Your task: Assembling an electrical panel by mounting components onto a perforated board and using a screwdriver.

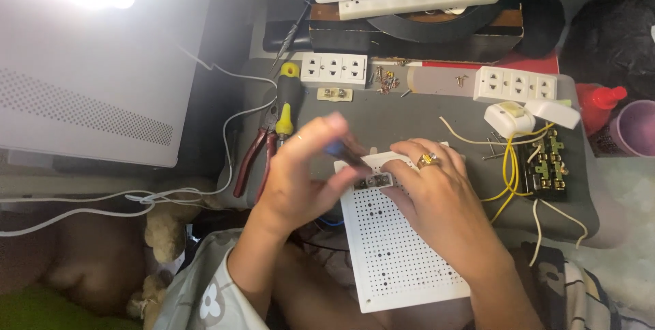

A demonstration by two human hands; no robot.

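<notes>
My left hand (303,173) is closed around a small tool with a blue handle (336,147); its dark shaft points down at a small grey terminal part (377,180). That part rests on a white perforated board (399,255) lying in my lap. My right hand (433,190), with a gold ring on one finger, pinches the grey part and holds it against the board's upper edge. The tool's tip is hidden between my fingers.
A grey work surface (409,115) carries two white triple socket plates (333,68) (515,85), a yellow-and-black screwdriver (287,94), red-handled pliers (252,156), loose screws (387,81), a white round fitting (509,118) and a black block with yellow wires (546,166). A white box (89,77) stands left.
</notes>
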